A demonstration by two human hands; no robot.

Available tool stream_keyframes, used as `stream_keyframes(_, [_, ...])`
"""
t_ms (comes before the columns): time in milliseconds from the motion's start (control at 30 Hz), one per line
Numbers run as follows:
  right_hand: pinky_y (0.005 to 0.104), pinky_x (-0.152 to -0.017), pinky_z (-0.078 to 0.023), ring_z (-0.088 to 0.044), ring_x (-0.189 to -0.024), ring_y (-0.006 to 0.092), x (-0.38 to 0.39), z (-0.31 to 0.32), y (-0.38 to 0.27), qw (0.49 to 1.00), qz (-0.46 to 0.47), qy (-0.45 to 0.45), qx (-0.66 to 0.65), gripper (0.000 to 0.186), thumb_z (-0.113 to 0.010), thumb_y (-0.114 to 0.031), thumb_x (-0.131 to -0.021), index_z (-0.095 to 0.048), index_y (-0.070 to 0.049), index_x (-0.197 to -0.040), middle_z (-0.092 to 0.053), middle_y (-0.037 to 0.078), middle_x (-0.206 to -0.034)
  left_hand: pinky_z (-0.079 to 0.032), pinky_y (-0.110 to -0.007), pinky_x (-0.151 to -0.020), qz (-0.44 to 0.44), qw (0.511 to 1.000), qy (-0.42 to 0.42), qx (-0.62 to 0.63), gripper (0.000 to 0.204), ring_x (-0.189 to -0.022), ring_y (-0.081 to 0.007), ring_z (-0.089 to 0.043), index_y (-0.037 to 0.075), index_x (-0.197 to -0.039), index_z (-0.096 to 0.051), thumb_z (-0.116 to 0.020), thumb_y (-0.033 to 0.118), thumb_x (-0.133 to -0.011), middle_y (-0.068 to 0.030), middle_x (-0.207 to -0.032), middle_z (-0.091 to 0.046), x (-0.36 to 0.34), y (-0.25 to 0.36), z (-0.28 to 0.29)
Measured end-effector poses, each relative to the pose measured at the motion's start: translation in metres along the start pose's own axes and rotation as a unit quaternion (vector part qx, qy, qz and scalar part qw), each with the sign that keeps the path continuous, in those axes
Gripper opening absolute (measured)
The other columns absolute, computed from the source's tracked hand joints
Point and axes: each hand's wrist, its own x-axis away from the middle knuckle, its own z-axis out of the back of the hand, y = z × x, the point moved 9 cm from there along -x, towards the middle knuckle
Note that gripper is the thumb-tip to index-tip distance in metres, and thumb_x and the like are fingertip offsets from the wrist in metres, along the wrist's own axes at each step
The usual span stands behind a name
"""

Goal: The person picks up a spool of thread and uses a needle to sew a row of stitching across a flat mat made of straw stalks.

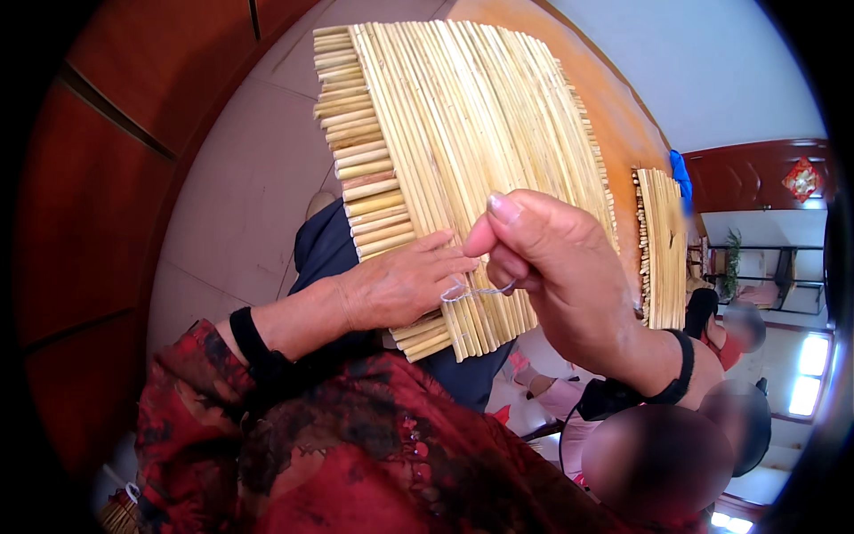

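A panel of straight straw-coloured stalks (463,116) lies across my lap, with one layer crossing another at its left edge. My left hand (396,283) rests on its near left part, fingers stretched out over the stalks. Above the panel my right hand (551,267) is closed in a pinch, thumb and forefinger pressed together. A thin pale thread (480,290) runs in a loose loop from the left fingertips to the curled fingers of my right hand. Whether a needle is in the pinch is too small to make out.
A second stalk panel (661,249) stands off to the right, by a blue cloth (681,178). Other people sit at the right, one in pink (560,398) close by. Reddish-brown cabinets (107,178) line the left, beside a tiled floor (240,178). A potted plant (731,267) stands near a dark shelf.
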Motion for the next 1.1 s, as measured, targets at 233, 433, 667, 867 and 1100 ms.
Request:
stream_keyframes(233, [0.0236,-0.061,-0.039,-0.041,-0.059,0.0095,-0.009,0.023,-0.007,0.998,0.052,0.012,0.04,0.033,-0.042,-0.026,-0.094,-0.056,0.002,-0.082,-0.042,0.0,-0.061,-0.027,-0.045,-0.105,-0.056,0.993,0.053,-0.088,0.02,-0.111,-0.0275,-0.049,0.001,-0.097,-0.053,-0.045,0.01,-0.081,-0.015,-0.112,-0.053,0.002,0.006,0.0])
stream_keyframes(433, [0.027,-0.081,-0.045,-0.06,-0.085,0.0157,-0.005,0.109,-0.025,0.963,0.168,0.139,0.156,0.032,-0.048,-0.03,-0.091,-0.061,-0.002,-0.085,-0.063,0.01,-0.092,-0.037,-0.04,-0.097,-0.012,0.991,0.128,0.027,0.007,-0.109,-0.0298,-0.052,0.0,-0.089,-0.052,-0.051,0.004,-0.083,-0.014,-0.111,-0.057,0.021,0.015,0.044])
stream_keyframes(667, [0.0222,-0.071,-0.045,-0.06,-0.078,0.0098,0.059,0.158,-0.046,0.95,0.1,0.192,0.224,0.028,-0.052,-0.029,-0.089,-0.062,-0.004,-0.081,-0.063,0.007,-0.085,-0.046,-0.029,-0.081,0.193,0.924,0.272,0.186,0.012,-0.093,-0.0168,-0.058,-0.001,-0.093,-0.058,-0.05,0.006,-0.088,-0.0089,-0.098,-0.062,0.067,-0.02,0.084])
stream_keyframes(867, [0.0165,-0.051,-0.039,-0.056,-0.058,0.0068,0.1,0.195,-0.068,0.936,0.172,0.268,0.152,0.021,-0.056,-0.023,-0.088,-0.059,-0.005,-0.078,-0.062,0.005,-0.078,-0.047,-0.024,-0.073,0.273,0.877,0.226,0.326,0.015,-0.084,-0.0109,-0.058,-0.001,-0.096,-0.061,-0.052,0.01,-0.09,-0.005,-0.092,-0.062,0.05,-0.029,0.063])
stream_keyframes(1100, [0.0169,-0.045,-0.037,-0.051,-0.052,0.007,0.076,0.229,-0.074,0.932,0.218,0.282,0.06,0.022,-0.059,-0.025,-0.087,-0.057,-0.004,-0.081,-0.058,0.005,-0.075,-0.045,-0.023,-0.076,0.249,0.86,0.234,0.379,0.013,-0.084,-0.0086,-0.056,-0.003,-0.092,-0.061,-0.056,0.008,-0.087,-0.0054,-0.095,-0.062,0.014,-0.036,0.044])
